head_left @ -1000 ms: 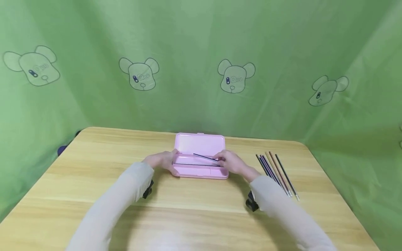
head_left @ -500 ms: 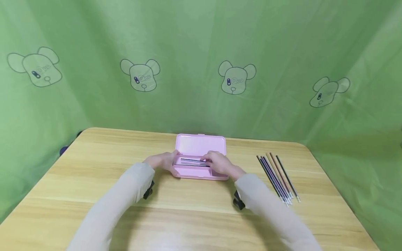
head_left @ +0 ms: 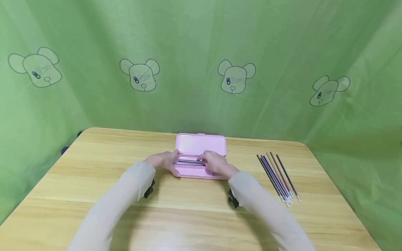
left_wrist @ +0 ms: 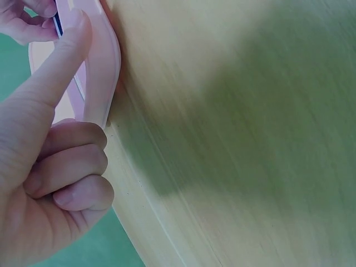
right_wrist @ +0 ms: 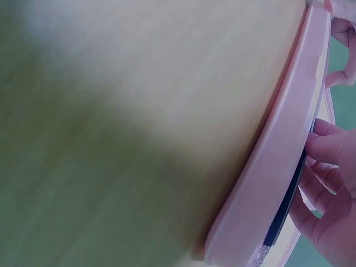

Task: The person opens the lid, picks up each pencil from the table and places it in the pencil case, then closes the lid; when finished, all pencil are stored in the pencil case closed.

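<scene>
A pink pencil case [head_left: 201, 143] lies on the table with its lid raised at the back. Around its left end, my left hand [head_left: 164, 162] grips the case, and the thumb [left_wrist: 69, 47] lies along the near side in the left wrist view. My right hand [head_left: 216, 164] is over the case's right half. Between its thumb and forefinger it pinches a dark pencil [right_wrist: 282, 211], low at the near wall. Other pencils [head_left: 188, 162] lie lengthwise in the back section of the case; the right fingers hide their right ends.
On the right of the wooden table [head_left: 176, 223], several loose pencils [head_left: 274, 177] lie in a slanted bunch, near the right forearm. A green curtain [head_left: 188, 104] with printed bear heads hangs behind the table and along both sides.
My right hand has moved left and down into the case, and its pencil has gone from slanting above to lying along the other pencils. My left hand has stayed on the case's left end.
</scene>
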{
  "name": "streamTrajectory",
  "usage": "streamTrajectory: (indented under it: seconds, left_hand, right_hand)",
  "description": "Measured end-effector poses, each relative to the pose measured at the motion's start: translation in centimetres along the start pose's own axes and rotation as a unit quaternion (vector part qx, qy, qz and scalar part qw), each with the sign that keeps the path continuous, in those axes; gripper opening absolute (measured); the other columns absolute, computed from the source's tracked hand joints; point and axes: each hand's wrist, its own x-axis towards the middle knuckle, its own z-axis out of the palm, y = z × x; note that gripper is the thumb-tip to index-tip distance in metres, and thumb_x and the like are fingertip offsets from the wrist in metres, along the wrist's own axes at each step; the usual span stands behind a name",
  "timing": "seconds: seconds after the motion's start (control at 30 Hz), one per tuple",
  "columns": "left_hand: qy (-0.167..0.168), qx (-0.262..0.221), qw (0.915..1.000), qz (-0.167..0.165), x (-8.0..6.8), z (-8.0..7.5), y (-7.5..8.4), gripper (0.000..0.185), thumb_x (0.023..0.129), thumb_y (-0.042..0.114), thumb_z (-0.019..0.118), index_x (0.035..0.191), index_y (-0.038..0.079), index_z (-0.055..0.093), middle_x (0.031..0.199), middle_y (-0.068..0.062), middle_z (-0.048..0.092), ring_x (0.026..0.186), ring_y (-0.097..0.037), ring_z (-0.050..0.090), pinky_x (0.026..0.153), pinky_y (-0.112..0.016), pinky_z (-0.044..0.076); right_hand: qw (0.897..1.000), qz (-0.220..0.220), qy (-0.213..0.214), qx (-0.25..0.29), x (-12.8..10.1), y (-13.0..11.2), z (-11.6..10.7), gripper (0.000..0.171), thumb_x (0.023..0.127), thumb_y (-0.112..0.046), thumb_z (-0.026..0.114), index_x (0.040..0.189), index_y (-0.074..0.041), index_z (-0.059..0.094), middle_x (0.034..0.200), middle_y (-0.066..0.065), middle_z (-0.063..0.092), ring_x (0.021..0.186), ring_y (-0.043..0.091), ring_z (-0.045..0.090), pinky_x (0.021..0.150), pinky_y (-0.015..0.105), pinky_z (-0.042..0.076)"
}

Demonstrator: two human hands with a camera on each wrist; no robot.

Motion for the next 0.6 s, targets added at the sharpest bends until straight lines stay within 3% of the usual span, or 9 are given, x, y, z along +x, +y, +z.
streamTrajectory:
  seconds: [0.6]
  left_hand:
    - [0.005,0.012,0.9999,0.005,0.18,0.04,-0.13,0.089,0.068,0.036,0.081,0.133,0.002,0.032,0.126,-0.019,0.055,0.119,-0.031,0.052,0.108,-0.039,0.039]
  right_hand:
    - [1.0,0.012,-0.009,-0.009,0.67,-0.46,0.82,0.031,0.088,0.001,0.052,0.111,-0.012,0.069,0.098,0.009,0.066,0.097,0.025,0.062,0.092,0.039,0.051]
